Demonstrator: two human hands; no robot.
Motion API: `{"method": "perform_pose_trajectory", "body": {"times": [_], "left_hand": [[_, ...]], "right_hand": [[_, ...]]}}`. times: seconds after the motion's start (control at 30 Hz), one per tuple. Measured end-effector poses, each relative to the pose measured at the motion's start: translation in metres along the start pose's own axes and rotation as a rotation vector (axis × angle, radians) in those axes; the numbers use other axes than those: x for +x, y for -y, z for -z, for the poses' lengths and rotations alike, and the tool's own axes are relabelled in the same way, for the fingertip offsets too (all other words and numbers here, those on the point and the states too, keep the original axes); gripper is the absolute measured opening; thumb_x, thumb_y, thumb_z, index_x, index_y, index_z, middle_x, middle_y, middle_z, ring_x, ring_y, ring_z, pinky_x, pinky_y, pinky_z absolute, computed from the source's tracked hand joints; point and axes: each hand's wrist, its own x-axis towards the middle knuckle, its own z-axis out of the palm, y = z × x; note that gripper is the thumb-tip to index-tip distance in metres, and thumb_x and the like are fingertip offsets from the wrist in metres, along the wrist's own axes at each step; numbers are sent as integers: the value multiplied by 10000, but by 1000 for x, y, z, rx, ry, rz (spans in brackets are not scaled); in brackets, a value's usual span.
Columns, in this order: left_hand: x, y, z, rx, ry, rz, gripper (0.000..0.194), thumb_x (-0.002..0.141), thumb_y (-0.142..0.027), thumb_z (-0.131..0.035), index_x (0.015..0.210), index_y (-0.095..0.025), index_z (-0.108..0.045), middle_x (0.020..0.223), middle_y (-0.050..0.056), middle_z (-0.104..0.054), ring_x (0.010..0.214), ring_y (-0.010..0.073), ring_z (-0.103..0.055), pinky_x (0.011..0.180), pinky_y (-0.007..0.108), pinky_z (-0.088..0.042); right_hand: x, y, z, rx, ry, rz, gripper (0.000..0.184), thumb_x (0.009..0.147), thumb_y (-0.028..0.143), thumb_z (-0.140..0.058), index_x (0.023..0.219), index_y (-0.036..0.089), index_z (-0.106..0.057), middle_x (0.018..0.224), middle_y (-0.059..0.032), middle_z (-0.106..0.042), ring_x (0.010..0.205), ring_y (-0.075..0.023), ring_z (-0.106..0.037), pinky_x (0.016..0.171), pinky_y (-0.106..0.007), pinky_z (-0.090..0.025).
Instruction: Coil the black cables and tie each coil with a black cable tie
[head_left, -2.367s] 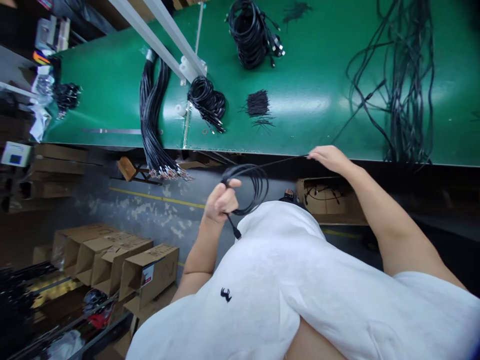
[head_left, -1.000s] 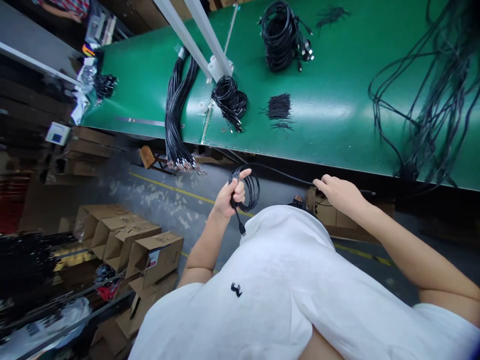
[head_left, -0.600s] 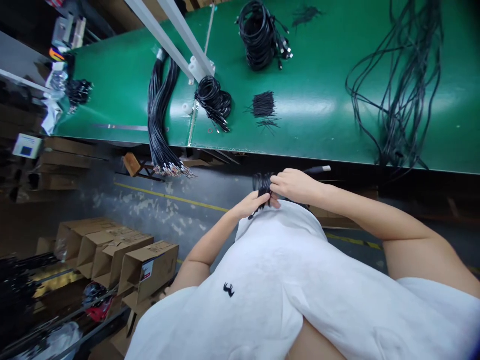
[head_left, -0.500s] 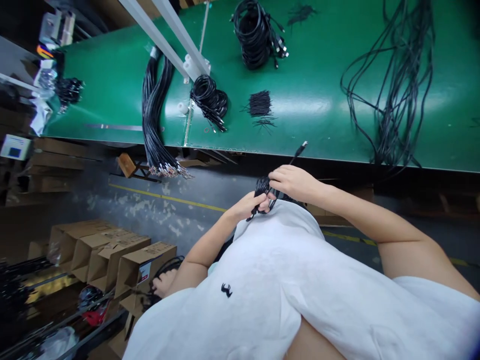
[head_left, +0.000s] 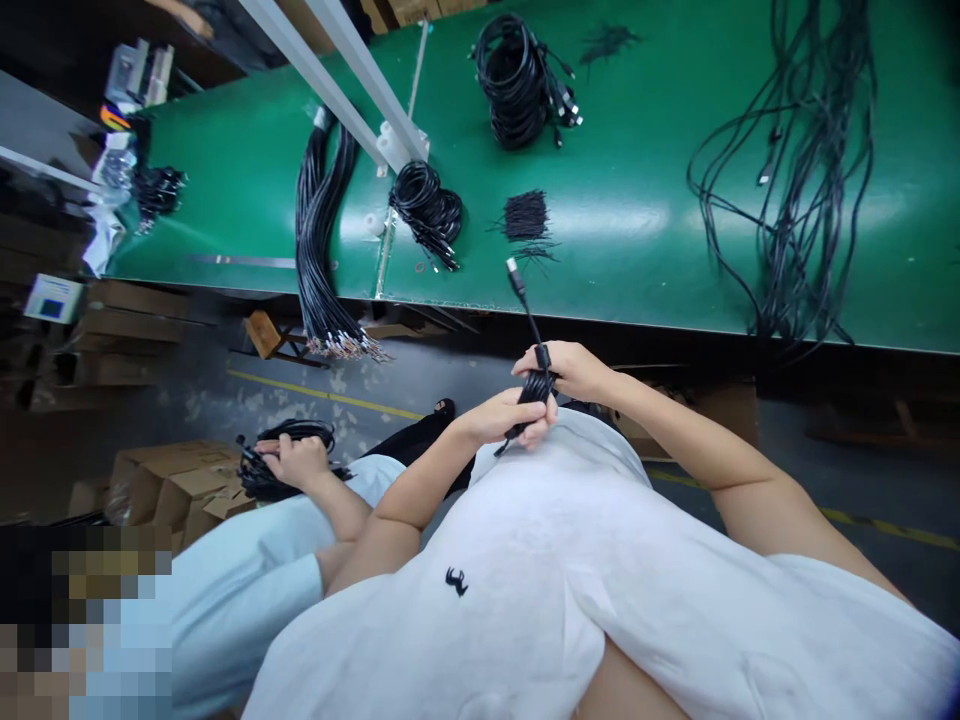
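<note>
Close in front of my white shirt, my left hand (head_left: 517, 416) is closed around a coiled black cable (head_left: 535, 388). My right hand (head_left: 566, 368) grips the far side of the same coil, its fingers partly hidden behind it. One end of the cable, with a plug at its tip, sticks up from the coil toward the bench edge. On the green bench (head_left: 630, 250) just beyond lies a pile of short black ties (head_left: 526, 216). Left of that pile rests a small bundle of coiled cables (head_left: 427, 208).
A larger stack of coiled cables (head_left: 517, 85) lies farther back. Loose tangled cables (head_left: 810, 200) spread at the right, and a long cable bundle (head_left: 324, 230) hangs over the edge. At my left, a person in light blue (head_left: 255, 560) holds black cables (head_left: 281, 470) near cardboard boxes (head_left: 161, 470).
The cable's plug end has swung from the right to upright over the coil. My right hand has moved slightly left and down. The person at left has come into view carrying cables.
</note>
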Motion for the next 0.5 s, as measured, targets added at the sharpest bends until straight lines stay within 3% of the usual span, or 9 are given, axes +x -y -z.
{"method": "perform_pose_trajectory", "body": {"times": [0.1, 0.17, 0.23, 0.3, 0.4, 0.5], "left_hand": [[-2, -11, 1, 47, -157, -156, 370, 789, -475, -746, 842, -134, -612, 498, -68, -443, 408, 59, -392, 463, 227, -399], [4, -14, 4, 52, -256, -279, 349, 796, -467, -743, 814, -146, -607, 488, -74, -419, 406, 56, -376, 454, 220, -376], [13, -12, 8, 32, -358, -397, 333, 804, -457, -740, 772, -162, -588, 479, -73, -402, 417, 61, -384, 454, 214, -353], [22, -7, 10, -24, -471, -485, 322, 836, -458, -710, 772, -172, -576, 498, -64, -409, 448, 69, -410, 475, 214, -360], [26, -3, 9, -156, -589, -528, 384, 914, -538, -571, 791, -174, -579, 534, -55, -396, 478, 73, -404, 512, 217, -394], [20, -6, 7, -210, -570, -526, 491, 939, -590, -469, 699, -167, -539, 506, -67, -295, 442, 62, -316, 480, 196, -366]], "right_hand": [[5, -7, -20, 275, -399, -311, 124, 813, 285, -545, 854, 220, -642, 834, -27, -684, 813, -188, -629, 805, -344, -493], [10, -15, -43, 595, -559, -544, 185, 812, 384, -585, 725, 224, -558, 652, -5, -599, 669, -173, -581, 681, -321, -487], [18, -24, -68, 900, -559, -748, 337, 816, 479, -605, 638, 230, -464, 504, 11, -478, 533, -153, -495, 539, -296, -437], [25, -30, -86, 1057, -519, -863, 395, 826, 518, -602, 619, 238, -415, 427, 30, -381, 445, -127, -396, 442, -268, -356], [30, -34, -95, 1073, -534, -873, 394, 849, 539, -584, 661, 243, -405, 398, 71, -289, 395, -94, -263, 393, -239, -260], [25, -33, -86, 1046, -506, -834, 391, 825, 549, -617, 698, 246, -406, 422, 91, -282, 401, -91, -255, 406, -239, -281]]}}
